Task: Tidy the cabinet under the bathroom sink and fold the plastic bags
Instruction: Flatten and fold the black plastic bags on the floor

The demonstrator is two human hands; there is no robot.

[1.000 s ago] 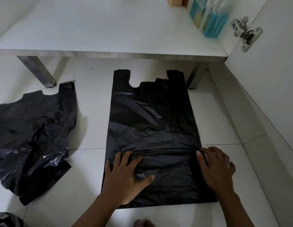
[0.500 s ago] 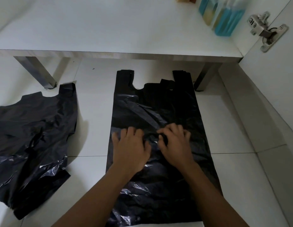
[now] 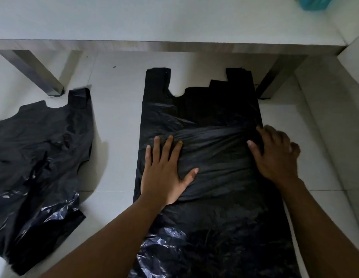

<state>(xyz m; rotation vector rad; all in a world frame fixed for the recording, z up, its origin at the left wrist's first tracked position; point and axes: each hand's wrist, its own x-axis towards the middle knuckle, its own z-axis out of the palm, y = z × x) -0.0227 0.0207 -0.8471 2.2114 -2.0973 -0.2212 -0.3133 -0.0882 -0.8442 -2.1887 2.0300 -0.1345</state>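
Observation:
A black plastic bag (image 3: 206, 109) lies flat on the white tiled floor, handles pointing away from me. My left hand (image 3: 164, 171) presses flat on its left half with fingers spread. My right hand (image 3: 275, 155) rests on the bag's right edge, fingers slightly bent over the plastic. Wrinkles run across the bag between the two hands. A second black bag (image 3: 36, 157) lies crumpled on the floor to the left, untouched.
The white cabinet floor (image 3: 154, 19) spans the top, with a metal front edge and two metal legs (image 3: 40, 73) (image 3: 275, 77). A teal bottle (image 3: 315, 3) shows at the top right. A white cabinet door (image 3: 353, 81) stands at the right.
My hands were together at the bag's middle half a second ago. They have slid apart toward its left and right sides, and the camera has moved closer.

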